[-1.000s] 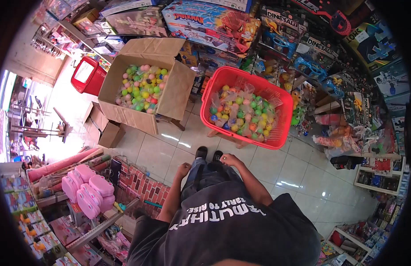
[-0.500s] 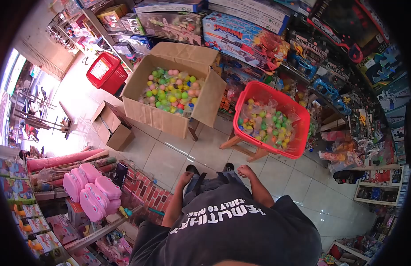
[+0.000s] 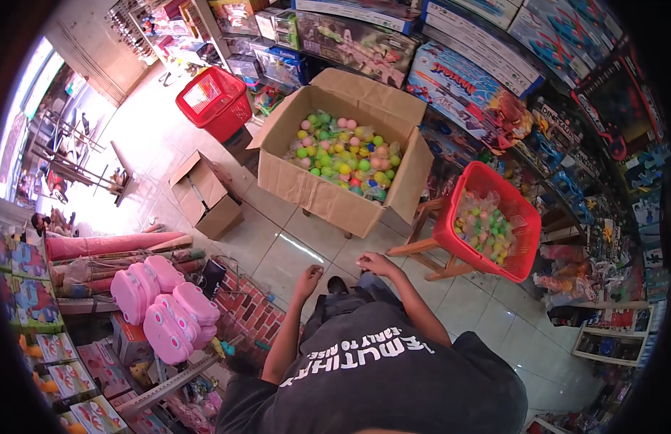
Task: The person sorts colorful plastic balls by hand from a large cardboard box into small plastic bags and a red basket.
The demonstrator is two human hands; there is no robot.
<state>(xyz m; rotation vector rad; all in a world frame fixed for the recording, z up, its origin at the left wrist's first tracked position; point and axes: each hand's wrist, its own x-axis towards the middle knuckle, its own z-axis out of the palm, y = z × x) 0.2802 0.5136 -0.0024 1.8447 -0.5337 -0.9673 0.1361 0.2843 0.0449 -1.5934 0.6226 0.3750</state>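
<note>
My left hand [image 3: 308,281] hangs in the air in front of my body, fingers loosely bent, holding nothing that I can see. To its right, my right hand [image 3: 377,263] reaches forward over the floor with its fingers partly apart, also without a visible object. Ahead of both hands stands a large open cardboard box [image 3: 317,192], raised off the floor. Many colourful balls [image 3: 343,153], some in clear plastic bags, fill it. Right of the box, a red plastic basket [image 3: 487,257] on a wooden stool [image 3: 415,249] contains more bagged balls [image 3: 485,226]. Neither hand touches these containers.
A smaller cardboard box [image 3: 205,199] and another red basket [image 3: 216,105] stand on the left. Pink cases [image 3: 180,325] sit on the near-left shelf beside pink rolls [image 3: 111,244]. Boxed toys [image 3: 466,90] line the shelves at the back and right.
My view has shifted, so the box and basket appear farther right and the box closer. My right hand has moved forward and inward; the left is slightly raised.
</note>
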